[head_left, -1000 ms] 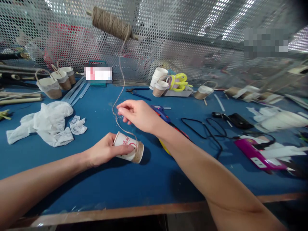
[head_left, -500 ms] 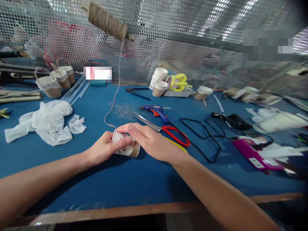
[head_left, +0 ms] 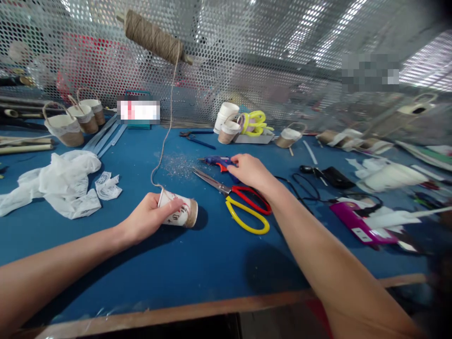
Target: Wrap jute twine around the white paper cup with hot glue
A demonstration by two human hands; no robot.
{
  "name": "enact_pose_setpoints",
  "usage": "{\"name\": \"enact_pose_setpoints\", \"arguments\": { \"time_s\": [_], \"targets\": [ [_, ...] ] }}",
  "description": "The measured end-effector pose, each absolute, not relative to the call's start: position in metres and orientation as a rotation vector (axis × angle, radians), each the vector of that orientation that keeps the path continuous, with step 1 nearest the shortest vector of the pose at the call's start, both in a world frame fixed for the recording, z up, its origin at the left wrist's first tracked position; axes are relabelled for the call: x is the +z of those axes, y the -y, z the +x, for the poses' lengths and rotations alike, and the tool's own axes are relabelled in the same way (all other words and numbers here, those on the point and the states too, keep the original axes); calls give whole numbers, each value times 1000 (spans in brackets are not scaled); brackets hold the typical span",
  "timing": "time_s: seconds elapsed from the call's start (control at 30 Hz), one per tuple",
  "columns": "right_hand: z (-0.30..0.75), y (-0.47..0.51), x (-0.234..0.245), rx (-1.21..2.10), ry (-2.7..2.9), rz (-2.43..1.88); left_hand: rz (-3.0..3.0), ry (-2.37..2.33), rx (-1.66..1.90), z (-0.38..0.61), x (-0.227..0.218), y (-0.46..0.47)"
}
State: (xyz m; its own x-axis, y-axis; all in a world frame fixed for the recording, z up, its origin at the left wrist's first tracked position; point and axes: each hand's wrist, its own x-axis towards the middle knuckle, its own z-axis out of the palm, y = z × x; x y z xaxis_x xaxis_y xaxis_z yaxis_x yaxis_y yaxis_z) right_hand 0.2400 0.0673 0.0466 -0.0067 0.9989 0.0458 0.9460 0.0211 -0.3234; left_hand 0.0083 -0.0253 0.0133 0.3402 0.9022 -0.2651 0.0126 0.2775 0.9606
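My left hand [head_left: 146, 216] is wrapped around a white paper cup [head_left: 181, 216] lying on its side, with the thumb across its printed wall. A brown band of twine circles the cup near its base. From the rim, a strand of twine [head_left: 165, 136] runs up to a spool [head_left: 151, 37] hanging on the mesh. My right hand [head_left: 250, 172] is closed over the handle of a blue glue gun [head_left: 216, 161], whose grip is partly hidden under the fingers. Scissors [head_left: 213, 182] with red and yellow handles lie just below it, between the two hands.
White lace fabric [head_left: 70, 179] lies at the left, with several small handled cups [head_left: 67, 132] behind it. Pliers [head_left: 197, 139] lie near the mesh. At the right are a black cord [head_left: 307, 188] and a purple box [head_left: 353, 226].
My right hand has let go of the cup and moved right to take hold of the glue gun. My left hand still holds the cup, now more exposed.
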Motion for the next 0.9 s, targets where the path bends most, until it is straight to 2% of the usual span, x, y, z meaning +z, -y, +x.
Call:
{"name": "enact_pose_setpoints", "arguments": {
  "time_s": [0.2, 0.37, 0.47, 0.53, 0.6, 0.9],
  "targets": [
    [253, -84, 21, 329, 1947, -2116, 1215, -1099, 810, 5, 11, 23],
    [248, -69, 40, 441, 1787, -2012, 1330, -1125, 838, 2, 11, 20],
    [246, -46, 62, 689, 1765, -1827, 1378, -1145, 839, 1, 12, 19],
    [244, -27, 72, 1116, 1638, -1622, 1415, -1150, 834, 1, 11, 18],
    [241, -11, 75, 1269, 1620, -1534, 1446, -1154, 812, 2, 9, 18],
    [235, 21, 63, 1272, 1880, -1445, 1317, -1226, 769, 5, 14, 14]
  ]
}}
